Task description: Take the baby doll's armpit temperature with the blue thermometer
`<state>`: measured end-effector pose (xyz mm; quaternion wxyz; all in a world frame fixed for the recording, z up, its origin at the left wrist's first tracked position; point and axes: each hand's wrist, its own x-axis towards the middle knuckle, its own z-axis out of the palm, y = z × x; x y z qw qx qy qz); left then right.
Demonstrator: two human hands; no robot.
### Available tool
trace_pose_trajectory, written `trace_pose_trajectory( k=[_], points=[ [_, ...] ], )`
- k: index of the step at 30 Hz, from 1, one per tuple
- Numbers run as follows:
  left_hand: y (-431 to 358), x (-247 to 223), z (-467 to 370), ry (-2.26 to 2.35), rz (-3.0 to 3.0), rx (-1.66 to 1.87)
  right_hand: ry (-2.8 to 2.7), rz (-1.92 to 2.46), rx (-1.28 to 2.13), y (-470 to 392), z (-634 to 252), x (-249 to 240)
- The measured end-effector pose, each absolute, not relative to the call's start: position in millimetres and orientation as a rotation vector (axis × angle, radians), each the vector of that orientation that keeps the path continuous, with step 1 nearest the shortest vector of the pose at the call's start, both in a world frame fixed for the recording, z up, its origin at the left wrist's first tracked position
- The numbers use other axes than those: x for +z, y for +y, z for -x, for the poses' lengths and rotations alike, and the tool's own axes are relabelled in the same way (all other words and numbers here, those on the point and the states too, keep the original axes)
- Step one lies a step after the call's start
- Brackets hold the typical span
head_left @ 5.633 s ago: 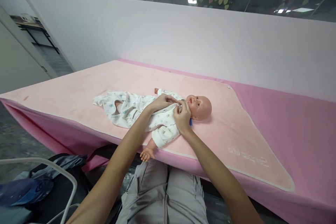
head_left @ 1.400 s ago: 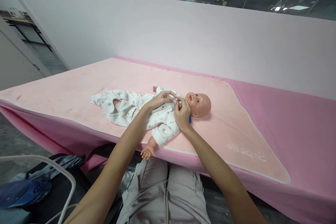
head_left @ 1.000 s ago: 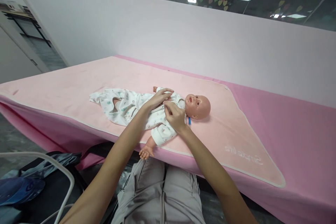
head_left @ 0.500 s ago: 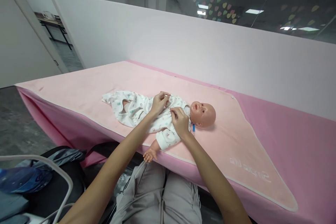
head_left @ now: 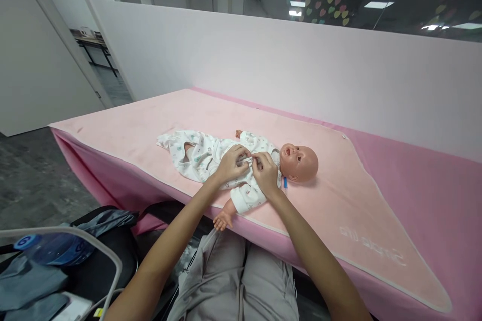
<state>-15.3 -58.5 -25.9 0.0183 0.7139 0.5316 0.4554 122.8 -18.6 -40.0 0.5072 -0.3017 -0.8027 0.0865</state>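
Note:
A baby doll (head_left: 299,163) lies on its back with its head to the right, dressed in a white printed baby outfit (head_left: 199,148). Over its chest, my left hand (head_left: 232,164) pinches the front of the outfit with curled fingers. Close beside it, my right hand (head_left: 265,174) is also closed on the cloth at the chest, thumb and fingertips together. The fingertips of both hands nearly meet; whether a tie or fastener is between them is too small to tell. One doll arm (head_left: 225,214) reaches toward the near table edge, and the other doll hand (head_left: 238,134) shows on the far side.
A pale pink mat (head_left: 331,210) covers much of the table over a darker pink cloth (head_left: 448,195). A small blue tag (head_left: 285,182) lies by the doll's neck. At lower left, a water bottle (head_left: 56,249) rests on a black chair (head_left: 124,261). A white wall (head_left: 263,60) stands behind.
My left hand has moved from the outfit's far side down toward my right hand, uncovering the doll's far arm. The camera view has shifted slightly.

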Motion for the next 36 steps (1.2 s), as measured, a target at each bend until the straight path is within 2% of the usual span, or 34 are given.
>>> trace_pose_trajectory(
  k=[9,36],
  points=[
    [-54.8,-31.4,11.3,1.8,-2.314,1.375,-1.946,0.754,0.217,-18.4,-123.1,-40.6],
    [-57.5,-24.8,15.3,1.46,-1.913,1.553,-1.982,0.771,0.188,-22.3,-123.2,-36.4]
  ],
)
